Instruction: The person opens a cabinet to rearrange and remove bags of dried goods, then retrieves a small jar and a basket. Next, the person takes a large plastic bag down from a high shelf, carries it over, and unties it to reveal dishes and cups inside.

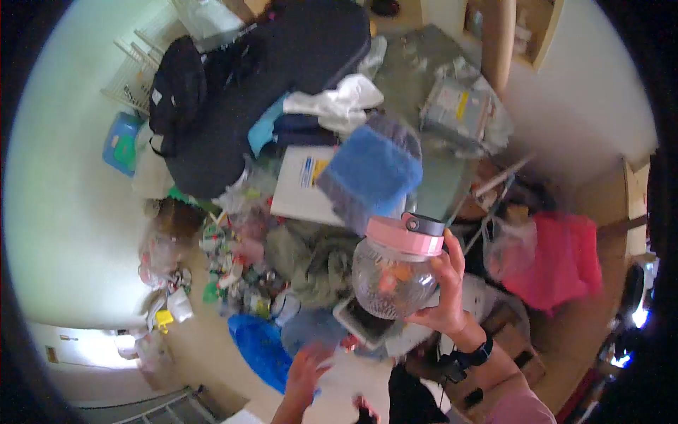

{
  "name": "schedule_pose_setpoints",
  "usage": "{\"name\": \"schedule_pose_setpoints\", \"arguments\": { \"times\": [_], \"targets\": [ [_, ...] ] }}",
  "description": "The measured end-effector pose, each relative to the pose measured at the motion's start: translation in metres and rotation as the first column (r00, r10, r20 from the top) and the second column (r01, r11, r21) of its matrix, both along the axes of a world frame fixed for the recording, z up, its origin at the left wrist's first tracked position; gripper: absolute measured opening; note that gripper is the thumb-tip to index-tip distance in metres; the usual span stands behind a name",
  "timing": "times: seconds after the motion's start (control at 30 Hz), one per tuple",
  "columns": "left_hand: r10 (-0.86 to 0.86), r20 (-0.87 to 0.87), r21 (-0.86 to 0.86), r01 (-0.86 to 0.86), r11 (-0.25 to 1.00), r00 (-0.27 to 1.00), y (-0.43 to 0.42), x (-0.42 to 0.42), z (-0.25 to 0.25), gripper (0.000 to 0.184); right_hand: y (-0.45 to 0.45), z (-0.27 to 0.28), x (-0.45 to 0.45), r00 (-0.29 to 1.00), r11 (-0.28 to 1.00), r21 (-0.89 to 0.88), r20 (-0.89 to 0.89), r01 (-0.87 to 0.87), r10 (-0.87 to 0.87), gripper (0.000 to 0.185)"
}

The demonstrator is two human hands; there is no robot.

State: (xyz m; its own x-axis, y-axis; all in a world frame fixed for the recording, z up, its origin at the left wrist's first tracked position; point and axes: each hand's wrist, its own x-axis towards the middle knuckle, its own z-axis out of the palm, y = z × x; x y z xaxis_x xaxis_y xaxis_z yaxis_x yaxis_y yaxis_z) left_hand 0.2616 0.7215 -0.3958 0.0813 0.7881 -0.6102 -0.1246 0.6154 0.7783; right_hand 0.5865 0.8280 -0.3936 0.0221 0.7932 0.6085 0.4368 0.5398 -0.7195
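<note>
My right hand (452,290) grips a clear, round plastic jar (387,279) with a pink lid and a dark grey carry loop on top. The thumb and fingers press its right side, and the jar is held up, slightly tilted, before my face. Orange shapes show through its textured wall; whether they lie inside or behind, I cannot tell. Low in the view, my left hand (311,367) is blurred, its fingers loosely apart with nothing visible in them. It is nearest to a bright blue plastic bag (254,346) on the floor.
Behind the jar lie a folded blue cloth (371,169), a white box (296,187) and a large black bag (268,78). Loose clutter and a crumpled olive cloth (311,261) spread at the left. A pink bag (565,258) is at the right, a cardboard box (505,360) below it.
</note>
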Motion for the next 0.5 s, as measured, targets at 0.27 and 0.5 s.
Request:
{"name": "schedule_pose_setpoints", "arguments": {
  "times": [0.27,0.5],
  "targets": [
    [-0.235,0.728,0.001,0.343,0.939,0.644,0.0,0.091,0.075,0.133,-0.136,0.055,-0.032,0.964,0.984,0.152,0.26,-0.096,0.053,0.071],
    [-0.227,0.669,0.075,0.239,0.968,0.708,-0.05,0.047,0.073,0.109,-0.241,0.175,-0.096,0.885,0.957,-0.273,-0.417,0.095,-0.207,0.108]
  ]
}}
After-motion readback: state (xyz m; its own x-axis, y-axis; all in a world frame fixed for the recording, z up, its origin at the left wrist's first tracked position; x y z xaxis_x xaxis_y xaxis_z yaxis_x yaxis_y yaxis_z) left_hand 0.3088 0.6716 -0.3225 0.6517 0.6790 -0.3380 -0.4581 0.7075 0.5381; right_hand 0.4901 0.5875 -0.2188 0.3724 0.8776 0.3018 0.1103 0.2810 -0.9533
